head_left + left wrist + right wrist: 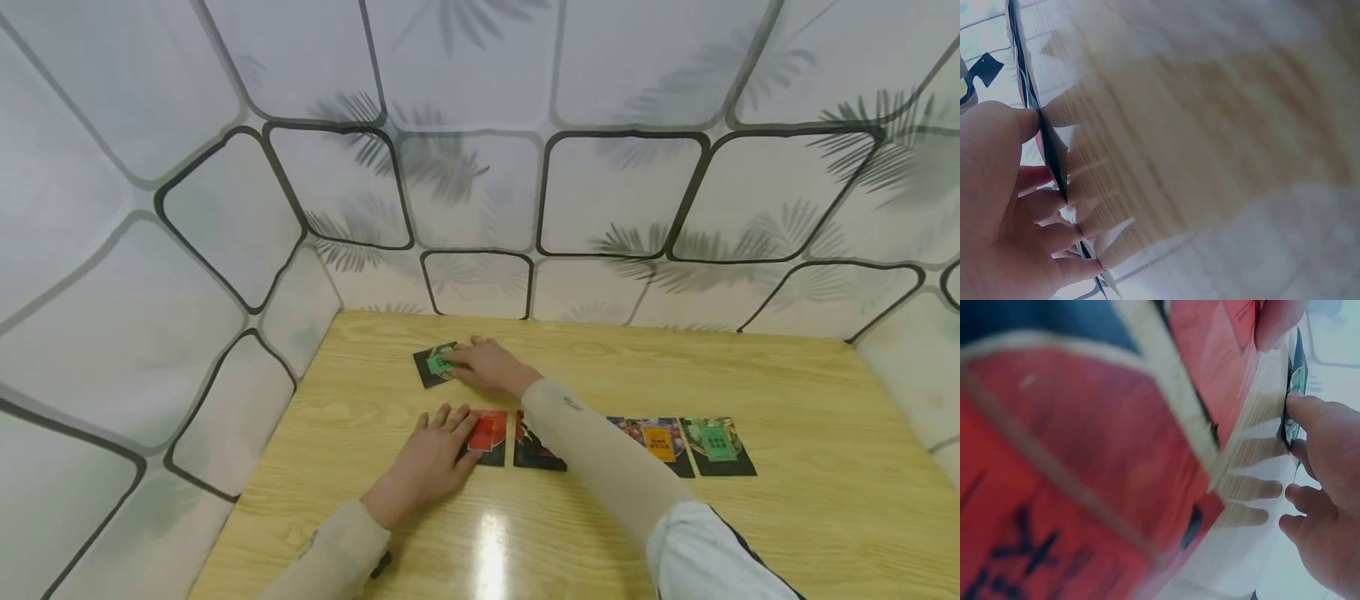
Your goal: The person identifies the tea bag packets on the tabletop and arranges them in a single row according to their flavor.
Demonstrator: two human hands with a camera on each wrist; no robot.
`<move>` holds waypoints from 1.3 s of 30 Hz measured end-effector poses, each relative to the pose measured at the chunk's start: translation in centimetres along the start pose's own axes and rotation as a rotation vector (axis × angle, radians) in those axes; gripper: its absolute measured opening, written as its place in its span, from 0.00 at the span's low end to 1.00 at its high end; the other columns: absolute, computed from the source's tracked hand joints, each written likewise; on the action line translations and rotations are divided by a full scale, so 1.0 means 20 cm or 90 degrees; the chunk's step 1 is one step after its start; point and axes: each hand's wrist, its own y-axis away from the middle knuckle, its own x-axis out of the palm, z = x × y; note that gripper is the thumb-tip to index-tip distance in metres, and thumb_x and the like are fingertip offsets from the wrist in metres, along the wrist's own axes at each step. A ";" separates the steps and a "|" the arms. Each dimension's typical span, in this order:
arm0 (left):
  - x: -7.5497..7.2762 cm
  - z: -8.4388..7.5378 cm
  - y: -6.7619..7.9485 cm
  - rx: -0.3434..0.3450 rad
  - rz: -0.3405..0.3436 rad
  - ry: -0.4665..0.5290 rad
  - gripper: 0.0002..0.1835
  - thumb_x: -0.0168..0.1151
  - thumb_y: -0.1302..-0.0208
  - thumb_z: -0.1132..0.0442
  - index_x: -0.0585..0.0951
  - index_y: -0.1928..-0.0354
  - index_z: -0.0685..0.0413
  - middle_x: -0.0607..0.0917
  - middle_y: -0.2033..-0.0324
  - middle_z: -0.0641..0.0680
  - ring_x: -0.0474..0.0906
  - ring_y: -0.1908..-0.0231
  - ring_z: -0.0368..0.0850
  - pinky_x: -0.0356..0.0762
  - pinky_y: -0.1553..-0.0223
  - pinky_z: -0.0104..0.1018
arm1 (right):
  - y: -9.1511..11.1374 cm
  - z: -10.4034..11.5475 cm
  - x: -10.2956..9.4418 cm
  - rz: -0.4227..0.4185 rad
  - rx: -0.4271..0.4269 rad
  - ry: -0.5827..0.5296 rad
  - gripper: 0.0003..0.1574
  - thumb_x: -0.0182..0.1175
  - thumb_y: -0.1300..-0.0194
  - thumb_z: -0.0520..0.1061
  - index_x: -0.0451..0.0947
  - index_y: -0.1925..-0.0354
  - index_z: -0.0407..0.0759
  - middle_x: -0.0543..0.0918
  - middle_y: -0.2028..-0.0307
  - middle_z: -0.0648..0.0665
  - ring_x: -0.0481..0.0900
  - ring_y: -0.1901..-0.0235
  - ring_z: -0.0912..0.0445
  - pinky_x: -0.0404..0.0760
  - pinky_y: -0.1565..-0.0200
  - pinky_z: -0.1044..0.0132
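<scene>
My left hand (431,458) lies palm down with fingers spread over the left part of a flat red-and-black packet (491,433). In the left wrist view its thumb and fingertips rest along this packet's dark edge (1054,156). Farther back, my right hand (491,365) reaches out over the wood, its fingertips on the right side of a green-and-black packet (437,364). The right wrist view has the green packet (1294,400) edge-on under the fingertips, while the other fingers stay apart from it. Another red-and-black packet (532,446) is partly covered by my right forearm.
To the right of the forearm lie an orange-labelled packet (660,446) and a green-labelled packet (716,446), in one row with the red ones. The wooden table (810,400) is bounded behind and on the left by a patterned white wall (480,192).
</scene>
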 end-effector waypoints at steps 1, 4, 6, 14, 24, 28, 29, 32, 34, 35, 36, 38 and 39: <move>0.00 0.00 0.00 -0.001 -0.001 0.001 0.34 0.50 0.18 0.42 0.66 0.19 0.52 0.69 0.22 0.61 0.65 0.23 0.69 0.65 0.28 0.71 | 0.01 -0.01 0.00 -0.001 0.000 0.004 0.31 0.50 0.15 0.56 0.67 0.21 0.53 0.69 0.22 0.40 0.57 0.20 0.33 0.55 0.20 0.37; 0.01 0.00 0.00 -0.006 -0.002 0.002 0.34 0.50 0.18 0.42 0.66 0.19 0.52 0.69 0.22 0.60 0.64 0.23 0.69 0.64 0.27 0.71 | 0.03 -0.03 0.00 -0.007 -0.001 0.002 0.31 0.50 0.16 0.56 0.68 0.21 0.52 0.70 0.23 0.40 0.57 0.20 0.33 0.55 0.20 0.37; 0.01 0.00 0.00 -0.008 -0.002 0.002 0.34 0.51 0.18 0.42 0.67 0.20 0.52 0.70 0.22 0.60 0.64 0.23 0.69 0.65 0.27 0.71 | 0.06 -0.04 -0.01 -0.009 0.001 -0.001 0.31 0.51 0.16 0.55 0.69 0.22 0.52 0.70 0.23 0.40 0.57 0.20 0.32 0.55 0.20 0.37; 0.01 0.00 0.01 -0.001 -0.007 0.005 0.34 0.52 0.19 0.44 0.68 0.21 0.55 0.70 0.23 0.61 0.65 0.24 0.70 0.66 0.28 0.71 | 0.16 -0.11 -0.05 -0.004 0.013 0.020 0.29 0.53 0.17 0.52 0.71 0.23 0.52 0.71 0.23 0.39 0.59 0.21 0.32 0.58 0.21 0.36; 0.01 -0.01 0.01 -0.008 -0.003 0.010 0.34 0.52 0.19 0.43 0.68 0.20 0.54 0.70 0.23 0.61 0.64 0.23 0.69 0.64 0.26 0.70 | 0.28 -0.21 -0.09 -0.025 0.029 0.019 0.25 0.51 0.17 0.42 0.77 0.27 0.50 0.76 0.27 0.38 0.62 0.22 0.31 0.58 0.22 0.33; 0.01 -0.01 0.01 -0.009 0.001 0.005 0.34 0.52 0.19 0.43 0.68 0.20 0.54 0.70 0.23 0.61 0.64 0.23 0.69 0.64 0.26 0.69 | 0.31 -0.23 -0.08 -0.041 0.025 -0.022 0.25 0.49 0.17 0.41 0.78 0.30 0.44 0.78 0.29 0.37 0.66 0.24 0.31 0.61 0.22 0.37; 0.00 -0.02 0.01 -0.007 0.000 0.006 0.34 0.52 0.19 0.44 0.68 0.21 0.55 0.70 0.23 0.61 0.64 0.23 0.69 0.64 0.27 0.69 | 0.31 -0.22 -0.08 -0.043 0.031 -0.037 0.24 0.50 0.18 0.43 0.78 0.30 0.42 0.79 0.31 0.36 0.67 0.25 0.32 0.64 0.23 0.38; 0.00 -0.02 0.01 -0.006 0.002 0.004 0.34 0.52 0.18 0.44 0.68 0.21 0.55 0.70 0.23 0.61 0.64 0.23 0.69 0.65 0.27 0.69 | 0.30 -0.20 -0.07 -0.039 0.051 -0.071 0.26 0.53 0.18 0.53 0.77 0.32 0.40 0.81 0.35 0.35 0.77 0.33 0.36 0.76 0.30 0.43; 0.00 -0.02 0.01 -0.004 0.001 0.008 0.34 0.52 0.19 0.44 0.68 0.21 0.56 0.70 0.23 0.62 0.64 0.23 0.69 0.65 0.27 0.70 | 0.30 -0.18 -0.06 -0.027 0.074 -0.087 0.33 0.57 0.20 0.62 0.74 0.30 0.42 0.79 0.34 0.35 0.79 0.36 0.38 0.79 0.35 0.44; -0.01 -0.02 0.01 -0.004 0.001 0.009 0.34 0.53 0.19 0.45 0.68 0.21 0.56 0.70 0.23 0.62 0.64 0.23 0.69 0.65 0.27 0.70 | 0.30 -0.18 -0.06 -0.022 0.084 -0.090 0.37 0.59 0.23 0.65 0.72 0.29 0.43 0.77 0.33 0.35 0.78 0.36 0.39 0.80 0.36 0.45; -0.01 -0.02 0.01 -0.004 0.003 0.008 0.34 0.52 0.19 0.45 0.68 0.21 0.56 0.70 0.23 0.62 0.64 0.23 0.69 0.65 0.27 0.70 | 0.31 -0.17 -0.06 -0.017 0.092 -0.090 0.41 0.60 0.24 0.67 0.70 0.26 0.44 0.75 0.30 0.34 0.77 0.34 0.39 0.79 0.35 0.45; -0.01 -0.02 0.01 -0.005 0.003 0.008 0.34 0.53 0.19 0.45 0.68 0.21 0.56 0.70 0.23 0.62 0.64 0.23 0.69 0.65 0.27 0.70 | 0.31 -0.16 -0.06 -0.012 0.107 -0.092 0.47 0.62 0.27 0.69 0.66 0.22 0.46 0.70 0.25 0.34 0.71 0.27 0.38 0.76 0.31 0.43; -0.01 -0.02 0.01 -0.005 0.002 0.007 0.34 0.53 0.19 0.45 0.68 0.21 0.56 0.70 0.23 0.62 0.64 0.23 0.69 0.65 0.27 0.70 | 0.32 -0.16 -0.06 -0.014 0.113 -0.090 0.49 0.62 0.27 0.69 0.64 0.21 0.47 0.68 0.23 0.35 0.66 0.24 0.37 0.74 0.29 0.43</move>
